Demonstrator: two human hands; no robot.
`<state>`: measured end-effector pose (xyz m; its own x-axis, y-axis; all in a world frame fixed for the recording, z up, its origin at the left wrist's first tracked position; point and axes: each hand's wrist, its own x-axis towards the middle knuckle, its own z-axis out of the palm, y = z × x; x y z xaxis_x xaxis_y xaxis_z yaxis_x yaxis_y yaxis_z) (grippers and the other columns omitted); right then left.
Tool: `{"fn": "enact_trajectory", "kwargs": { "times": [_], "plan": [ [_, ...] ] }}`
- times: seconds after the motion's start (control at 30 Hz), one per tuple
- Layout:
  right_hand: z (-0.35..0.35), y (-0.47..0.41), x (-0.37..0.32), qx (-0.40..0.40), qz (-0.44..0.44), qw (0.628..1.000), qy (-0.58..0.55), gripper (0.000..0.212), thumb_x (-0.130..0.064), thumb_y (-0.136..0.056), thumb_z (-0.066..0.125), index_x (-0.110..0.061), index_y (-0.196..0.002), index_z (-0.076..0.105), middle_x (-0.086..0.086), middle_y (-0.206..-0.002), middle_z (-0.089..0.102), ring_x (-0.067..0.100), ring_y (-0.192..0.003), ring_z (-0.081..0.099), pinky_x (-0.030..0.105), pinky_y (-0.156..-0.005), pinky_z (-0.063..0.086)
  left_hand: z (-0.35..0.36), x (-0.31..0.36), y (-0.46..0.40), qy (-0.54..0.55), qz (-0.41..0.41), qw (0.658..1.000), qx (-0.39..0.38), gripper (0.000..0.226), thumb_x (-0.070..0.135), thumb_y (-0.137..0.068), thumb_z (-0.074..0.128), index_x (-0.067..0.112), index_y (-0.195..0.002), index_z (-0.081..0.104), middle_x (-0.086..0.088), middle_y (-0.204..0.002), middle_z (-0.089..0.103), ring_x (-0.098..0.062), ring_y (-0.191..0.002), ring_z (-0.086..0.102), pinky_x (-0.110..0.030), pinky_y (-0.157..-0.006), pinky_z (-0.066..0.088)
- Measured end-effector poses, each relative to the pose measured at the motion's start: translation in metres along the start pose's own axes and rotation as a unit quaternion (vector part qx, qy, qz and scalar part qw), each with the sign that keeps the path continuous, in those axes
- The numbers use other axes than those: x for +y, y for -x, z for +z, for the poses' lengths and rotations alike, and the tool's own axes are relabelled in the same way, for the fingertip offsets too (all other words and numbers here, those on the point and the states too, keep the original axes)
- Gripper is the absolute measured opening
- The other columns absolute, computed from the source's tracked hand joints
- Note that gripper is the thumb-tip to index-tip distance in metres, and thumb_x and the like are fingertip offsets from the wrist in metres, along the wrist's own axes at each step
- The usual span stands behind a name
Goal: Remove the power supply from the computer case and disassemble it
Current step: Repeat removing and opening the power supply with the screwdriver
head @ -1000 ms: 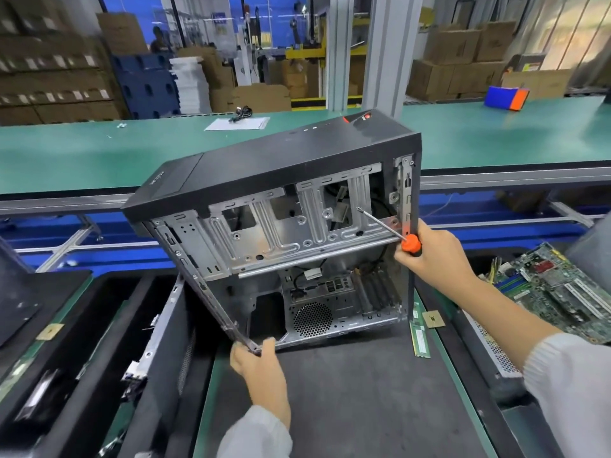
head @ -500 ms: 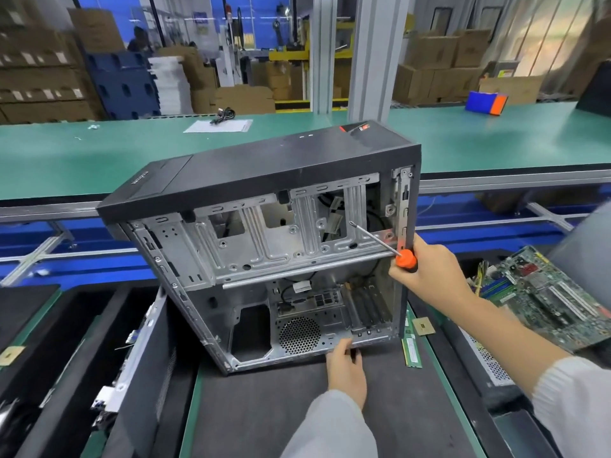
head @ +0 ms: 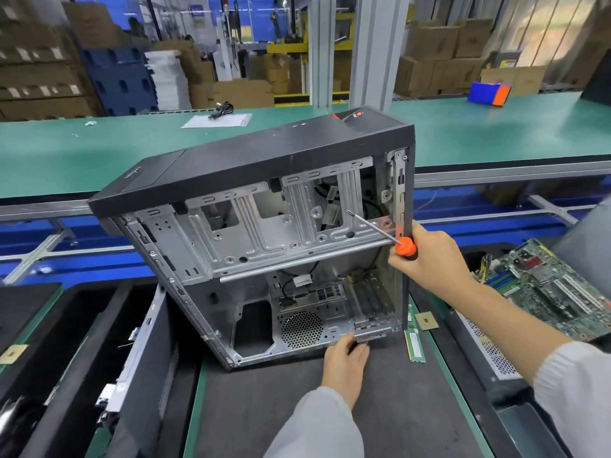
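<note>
A black computer case (head: 264, 150) stands tilted on the dark mat, its open side facing me and its bare metal frame showing. No power supply shows inside it. My left hand (head: 345, 361) holds the case's lower front edge near the fan grille. My right hand (head: 433, 259) grips an orange-handled screwdriver (head: 405, 246) and steadies the case's right edge; the shaft points up-left into the case.
A green motherboard (head: 555, 285) lies at the right. A memory stick (head: 415, 345) and a CPU chip (head: 426, 322) lie beside the case. Black panels (head: 145, 375) and a bin stand at the left. Behind runs a green conveyor (head: 99, 150) with a paper sheet (head: 218, 121).
The case has swung towards upright. My left hand has left the case's lower left corner and now holds the lower edge further right. My right hand still holds the screwdriver.
</note>
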<state>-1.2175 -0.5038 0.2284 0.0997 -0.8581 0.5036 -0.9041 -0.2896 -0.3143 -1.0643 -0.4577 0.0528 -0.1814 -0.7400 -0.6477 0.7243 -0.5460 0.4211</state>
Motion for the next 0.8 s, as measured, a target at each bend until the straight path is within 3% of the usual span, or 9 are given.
{"fn": "enact_trajectory", "kwargs": {
  "times": [0.13,0.23,0.33,0.43,0.53,0.63,0.77,0.8],
  "plan": [
    [0.004,0.007,0.009,-0.013,0.037,0.999,-0.011,0.02,-0.019,-0.078,0.068,-0.018,-0.086,0.049,-0.002,-0.048,0.044,0.013,-0.047,0.045,0.026,-0.045,0.033,0.0,0.0,0.002,0.014,-0.01,1.0,0.009,0.014,-0.001,-0.098,0.05,-0.007,-0.11,0.045,-0.022,-0.102,0.058,-0.04,-0.127,0.05,-0.044,-0.115,0.034],
    [0.009,0.014,0.018,-0.017,0.059,0.998,-0.013,0.016,-0.018,-0.078,0.067,-0.01,-0.088,0.057,0.004,-0.051,0.049,0.021,-0.05,0.048,0.03,-0.048,0.037,-0.006,-0.003,0.0,-0.003,-0.017,0.999,0.033,0.021,-0.001,-0.098,0.051,-0.011,-0.116,0.047,-0.026,-0.119,0.054,-0.038,-0.132,0.045,-0.045,-0.116,0.033],
    [0.014,0.022,0.027,-0.019,0.081,0.996,-0.024,0.017,-0.019,-0.078,0.067,-0.013,-0.09,0.057,0.001,-0.05,0.048,0.019,-0.05,0.048,0.03,-0.049,0.037,-0.011,-0.005,0.002,-0.034,-0.009,0.998,0.058,0.032,-0.001,-0.098,0.053,-0.012,-0.127,0.045,-0.023,-0.132,0.049,-0.037,-0.135,0.041,-0.045,-0.115,0.034],
    [0.018,0.025,0.032,-0.023,0.094,0.995,-0.036,0.016,-0.02,-0.078,0.067,-0.014,-0.085,0.053,0.002,-0.052,0.05,0.019,-0.051,0.05,0.031,-0.05,0.04,-0.011,-0.004,0.003,-0.034,0.0,0.997,0.066,0.026,-0.003,-0.096,0.054,-0.009,-0.121,0.048,-0.024,-0.131,0.051,-0.038,-0.134,0.043,-0.045,-0.115,0.035],
    [0.019,0.023,0.033,-0.018,0.082,0.996,-0.041,0.016,-0.021,-0.078,0.065,-0.016,-0.084,0.051,-0.001,-0.051,0.049,0.013,-0.049,0.049,0.025,-0.048,0.034,-0.01,-0.003,0.006,-0.04,0.004,0.997,0.063,0.012,-0.005,-0.098,0.05,-0.01,-0.108,0.053,-0.024,-0.136,0.048,-0.038,-0.136,0.041,-0.044,-0.116,0.032],
    [0.02,0.025,0.034,-0.023,0.093,0.995,-0.036,0.019,-0.021,-0.08,0.066,-0.009,-0.082,0.052,0.005,-0.052,0.051,0.02,-0.051,0.051,0.029,-0.049,0.037,-0.007,-0.002,0.009,-0.053,0.003,0.994,0.093,0.02,-0.006,-0.099,0.045,-0.013,-0.117,0.05,-0.025,-0.13,0.049,-0.038,-0.134,0.043,-0.043,-0.116,0.031],
    [0.021,0.032,0.034,-0.027,0.102,0.994,-0.029,0.023,-0.021,-0.08,0.067,-0.004,-0.082,0.052,0.011,-0.055,0.055,0.027,-0.055,0.055,0.037,-0.053,0.043,-0.003,-0.003,0.015,-0.021,0.003,0.995,0.098,0.011,-0.007,-0.099,0.042,-0.011,-0.095,0.052,-0.024,-0.106,0.054,-0.04,-0.119,0.051,-0.047,-0.111,0.038],
    [0.021,0.034,0.034,-0.026,0.101,0.994,-0.029,0.022,-0.021,-0.079,0.067,-0.004,-0.083,0.053,0.011,-0.054,0.055,0.027,-0.054,0.054,0.037,-0.052,0.042,-0.003,-0.003,0.016,-0.022,-0.002,0.995,0.095,0.011,-0.006,-0.099,0.042,-0.011,-0.099,0.052,-0.025,-0.107,0.054,-0.041,-0.121,0.05,-0.047,-0.11,0.038]
  ]
}}
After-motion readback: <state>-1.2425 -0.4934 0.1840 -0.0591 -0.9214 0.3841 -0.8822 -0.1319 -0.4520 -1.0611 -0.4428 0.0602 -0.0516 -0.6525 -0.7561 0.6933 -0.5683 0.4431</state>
